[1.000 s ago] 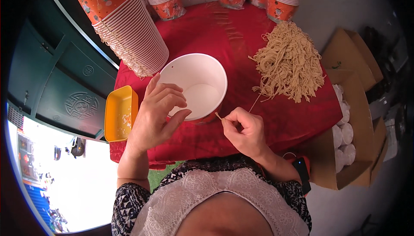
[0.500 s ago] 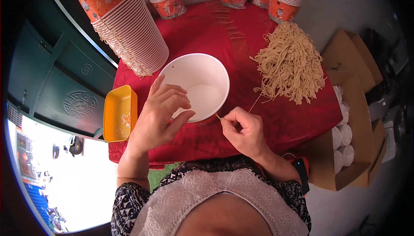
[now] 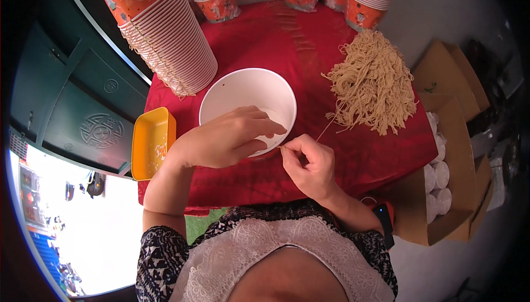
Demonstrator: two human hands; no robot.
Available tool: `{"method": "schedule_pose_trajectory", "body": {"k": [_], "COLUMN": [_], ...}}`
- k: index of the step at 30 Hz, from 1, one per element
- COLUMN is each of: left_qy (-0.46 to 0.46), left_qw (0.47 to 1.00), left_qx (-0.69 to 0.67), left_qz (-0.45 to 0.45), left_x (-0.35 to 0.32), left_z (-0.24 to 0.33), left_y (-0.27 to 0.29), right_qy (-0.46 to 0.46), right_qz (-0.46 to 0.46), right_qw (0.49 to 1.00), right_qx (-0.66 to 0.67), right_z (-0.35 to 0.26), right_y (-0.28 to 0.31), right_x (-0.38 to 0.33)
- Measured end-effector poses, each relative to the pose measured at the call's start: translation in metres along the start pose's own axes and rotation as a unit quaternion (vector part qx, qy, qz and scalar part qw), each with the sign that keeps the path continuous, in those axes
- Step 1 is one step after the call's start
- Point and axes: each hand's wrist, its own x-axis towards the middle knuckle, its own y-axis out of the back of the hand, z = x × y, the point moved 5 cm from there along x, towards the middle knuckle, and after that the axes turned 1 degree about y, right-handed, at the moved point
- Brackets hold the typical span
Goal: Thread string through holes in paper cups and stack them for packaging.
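A large white paper bucket (image 3: 234,95) stands mouth up in the middle of the red-covered table. Over its near side reaches my left hand (image 3: 229,136), fingers stretched toward the right rim, thumb apart, nothing visible in them. My right hand (image 3: 310,165) is closed in a pinch on a thin beige string (image 3: 325,131) just outside the bucket's lower right rim. The string trails from that hand back toward a heaped pile of beige strings (image 3: 375,84). A tilted stack of nested paper buckets (image 3: 174,37), orange printed, has strings hanging along its rims at the upper left.
A yellow plastic tub (image 3: 139,142) with small bits inside sits at the table's left edge. Wrapped bucket stacks (image 3: 364,12) line the far edge. An open cardboard box (image 3: 461,161) holding white rolls is beside the table's right. Green doors (image 3: 96,103) stand on the left.
My left hand has swung right, from the bucket's left rim across its near side toward my right hand. My right hand stays pinched on the string.
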Motion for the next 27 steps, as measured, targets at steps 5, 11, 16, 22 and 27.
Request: {"method": "schedule_pose_trajectory", "body": {"k": [5, 11, 16, 22, 27], "left_qy": [0.001, 0.026, 0.063, 0.065, 0.069], "left_qw": [0.998, 0.996, 0.996, 0.995, 0.990], "left_qx": [-0.047, -0.079, -0.060, -0.050, -0.089], "left_qz": [-0.041, -0.028, -0.019, 0.050, 0.079], "left_x": [0.008, 0.012, 0.011, 0.009, 0.003], "left_z": [-0.007, -0.014, -0.016, -0.007, -0.009], "left_y": [-0.005, -0.010, -0.008, -0.003, -0.001], "right_qy": [0.001, -0.002, -0.006, 0.003, 0.021], "right_qz": [0.001, 0.001, -0.003, 0.010, 0.023], "right_qw": [1.000, 1.000, 1.000, 1.000, 0.999], "right_qx": [-0.005, -0.003, -0.007, -0.011, -0.025], "right_z": [0.002, 0.003, 0.001, 0.004, 0.002], "right_y": [0.000, -0.001, 0.000, -0.004, -0.007], "right_x": [-0.003, -0.005, -0.006, -0.004, -0.003]}}
